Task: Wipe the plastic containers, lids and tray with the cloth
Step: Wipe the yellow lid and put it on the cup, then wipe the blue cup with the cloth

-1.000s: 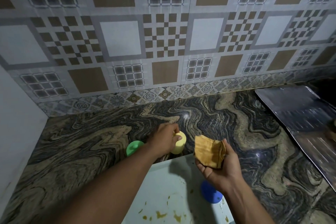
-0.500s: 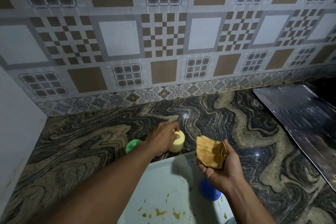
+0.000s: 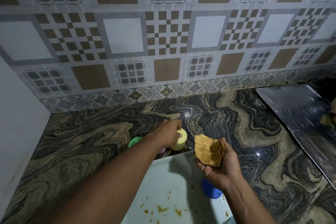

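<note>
The left hand (image 3: 168,133) grips a pale yellow plastic container (image 3: 180,140) just beyond the far edge of the stained white tray (image 3: 163,178). The right hand (image 3: 217,164) holds a folded orange-brown cloth (image 3: 207,151) over the tray's far right corner.

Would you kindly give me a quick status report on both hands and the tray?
Left hand gripping yellow container on the countertop. Right hand holding folded cloth. Tray still food-stained; blue lid resting on it.

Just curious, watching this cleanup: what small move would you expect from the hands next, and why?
Probably the left hand lifts the yellow container it grips on the marble counter and brings it toward the folded tan cloth in the right hand. The cloth sits ready beside it but is not touching it yet.
</note>
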Tool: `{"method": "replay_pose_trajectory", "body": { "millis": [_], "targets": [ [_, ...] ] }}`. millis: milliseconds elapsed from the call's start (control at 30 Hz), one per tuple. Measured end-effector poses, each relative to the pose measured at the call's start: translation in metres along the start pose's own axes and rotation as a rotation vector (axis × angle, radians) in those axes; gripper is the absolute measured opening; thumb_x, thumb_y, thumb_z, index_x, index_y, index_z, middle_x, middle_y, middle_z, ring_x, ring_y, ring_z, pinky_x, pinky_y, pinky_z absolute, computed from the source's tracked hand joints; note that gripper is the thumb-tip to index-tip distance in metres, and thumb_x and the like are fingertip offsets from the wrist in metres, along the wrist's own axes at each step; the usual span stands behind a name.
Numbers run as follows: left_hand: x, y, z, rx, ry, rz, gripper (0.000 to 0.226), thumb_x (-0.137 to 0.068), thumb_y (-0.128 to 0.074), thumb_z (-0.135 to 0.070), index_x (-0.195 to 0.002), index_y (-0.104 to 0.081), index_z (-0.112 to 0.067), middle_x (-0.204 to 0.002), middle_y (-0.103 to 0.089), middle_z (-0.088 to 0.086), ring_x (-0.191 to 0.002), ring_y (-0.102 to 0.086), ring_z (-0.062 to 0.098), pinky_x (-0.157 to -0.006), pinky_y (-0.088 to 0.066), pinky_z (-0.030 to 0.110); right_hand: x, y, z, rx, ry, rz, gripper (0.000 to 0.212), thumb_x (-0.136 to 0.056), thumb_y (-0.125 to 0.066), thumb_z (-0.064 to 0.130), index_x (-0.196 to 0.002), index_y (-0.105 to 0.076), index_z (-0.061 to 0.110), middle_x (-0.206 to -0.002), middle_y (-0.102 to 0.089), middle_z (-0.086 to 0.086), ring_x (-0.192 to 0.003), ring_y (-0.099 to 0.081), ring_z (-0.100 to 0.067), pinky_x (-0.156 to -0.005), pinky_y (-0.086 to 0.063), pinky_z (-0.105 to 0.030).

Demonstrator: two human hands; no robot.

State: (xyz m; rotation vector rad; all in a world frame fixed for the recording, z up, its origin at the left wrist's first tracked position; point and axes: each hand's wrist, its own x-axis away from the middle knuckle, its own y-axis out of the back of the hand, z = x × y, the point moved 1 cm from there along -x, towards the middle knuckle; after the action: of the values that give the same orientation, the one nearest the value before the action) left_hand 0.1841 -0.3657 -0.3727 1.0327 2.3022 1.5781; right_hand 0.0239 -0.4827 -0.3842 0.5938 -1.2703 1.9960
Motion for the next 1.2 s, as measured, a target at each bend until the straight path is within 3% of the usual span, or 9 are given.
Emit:
{"method": "replay_pose_trajectory", "body": {
  "millis": [233,400,600,767,833,967,1067,1133,1200],
  "targets": [
    [0.004,-0.001,-0.003,-0.299,-0.088,-0.054,0.032,-0.097,-0.055,-0.04,-0.124,-0.055,-0.024,-0.129,-0.062,0.007,-0.122,-0.052,0.029,-0.105,-0.032,0.044,0.008,0.001,0.005,-0.012,0.032,0.047,0.059,-0.094,-0.048,0.057,-0.106,-0.069,0.003,-0.101,-0.073,-0.021,-0.089,-0.064,-0.034,-0.077,-0.049,-0.044],
    [0.014,-0.002,-0.01,-0.368,-0.188,-0.141,0.046,-0.094,-0.055,-0.044,-0.136,-0.048,-0.027,-0.149,-0.043,0.004,-0.144,-0.029,0.027,-0.119,-0.018,0.049,0.03,0.013,0.025,-0.006,0.089,0.067,0.064,-0.094,-0.046,0.059,-0.119,-0.066,0.003,-0.119,-0.068,-0.024,-0.101,-0.064,-0.037,-0.084,-0.05,-0.047],
    [0.056,-0.021,-0.069,-0.149,-0.509,-0.112,0.028,-0.093,-0.054,-0.039,-0.117,-0.057,-0.027,-0.12,-0.054,-0.003,-0.117,-0.051,0.022,-0.097,-0.046,0.042,0.065,0.047,0.044,-0.022,0.205,0.026,0.071,-0.094,-0.04,0.063,-0.133,-0.061,0.007,-0.13,-0.064,-0.022,-0.111,-0.064,-0.04,-0.092,-0.049,-0.048],
    [0.105,-0.063,-0.109,-0.087,-0.719,0.022,0.027,-0.087,-0.053,-0.039,-0.109,-0.061,-0.025,-0.111,-0.062,-0.005,-0.108,-0.056,0.021,-0.09,-0.051,0.042,0.088,0.088,0.052,-0.035,0.33,-0.023,0.079,-0.087,-0.049,0.069,-0.119,-0.069,0.0,-0.126,-0.064,-0.029,-0.12,-0.06,-0.043,-0.109,-0.039,-0.056],
    [0.119,-0.075,-0.116,-0.091,-0.771,0.069,0.027,-0.088,-0.054,-0.041,-0.109,-0.063,-0.027,-0.111,-0.062,-0.007,-0.107,-0.056,0.019,-0.088,-0.051,0.042,0.096,0.103,0.053,-0.038,0.367,-0.056,0.073,-0.087,-0.05,0.068,-0.098,-0.078,0.002,-0.117,-0.069,-0.027,-0.109,-0.065,-0.04,-0.105,-0.043,-0.056],
    [0.133,-0.094,-0.122,-0.184,-0.838,0.19,0.039,-0.084,-0.064,-0.055,-0.114,-0.065,-0.028,-0.112,-0.063,-0.007,-0.104,-0.055,0.02,-0.083,-0.05,0.037,0.108,0.126,0.051,-0.021,0.396,-0.088,0.065,-0.094,-0.047,0.059,-0.078,-0.081,0.006,-0.091,-0.076,-0.023,-0.072,-0.075,-0.038,-0.071,-0.058,-0.054],
    [0.137,-0.106,-0.123,-0.327,-0.893,0.281,0.046,-0.082,-0.068,-0.06,-0.116,-0.068,-0.029,-0.106,-0.067,-0.004,-0.098,-0.048,0.023,-0.076,-0.048,0.038,0.111,0.132,0.045,-0.012,0.414,-0.138,0.05,-0.096,-0.048,0.05,-0.092,-0.073,0.006,-0.09,-0.075,-0.024,-0.072,-0.074,-0.038,-0.073,-0.054,-0.059],
    [0.135,-0.111,-0.121,-0.35,-0.931,0.28,0.034,-0.088,-0.066,-0.052,-0.11,-0.073,-0.027,-0.097,-0.069,0.0,-0.094,-0.045,0.025,-0.074,-0.046,0.04,0.109,0.132,0.042,0.021,0.424,-0.159,0.044,-0.096,-0.048,0.048,-0.098,-0.07,0.01,-0.095,-0.074,-0.021,-0.083,-0.071,-0.037,-0.08,-0.056,-0.052],
    [0.133,-0.112,-0.121,-0.298,-0.929,0.25,0.026,-0.093,-0.062,-0.044,-0.102,-0.076,-0.025,-0.087,-0.07,0.002,-0.088,-0.041,0.023,-0.07,-0.037,0.037,0.106,0.129,0.04,0.063,0.431,-0.176,0.043,-0.096,-0.046,0.049,-0.101,-0.071,0.014,-0.094,-0.074,-0.016,-0.087,-0.068,-0.034,-0.072,-0.058,-0.04]
  ]
}}
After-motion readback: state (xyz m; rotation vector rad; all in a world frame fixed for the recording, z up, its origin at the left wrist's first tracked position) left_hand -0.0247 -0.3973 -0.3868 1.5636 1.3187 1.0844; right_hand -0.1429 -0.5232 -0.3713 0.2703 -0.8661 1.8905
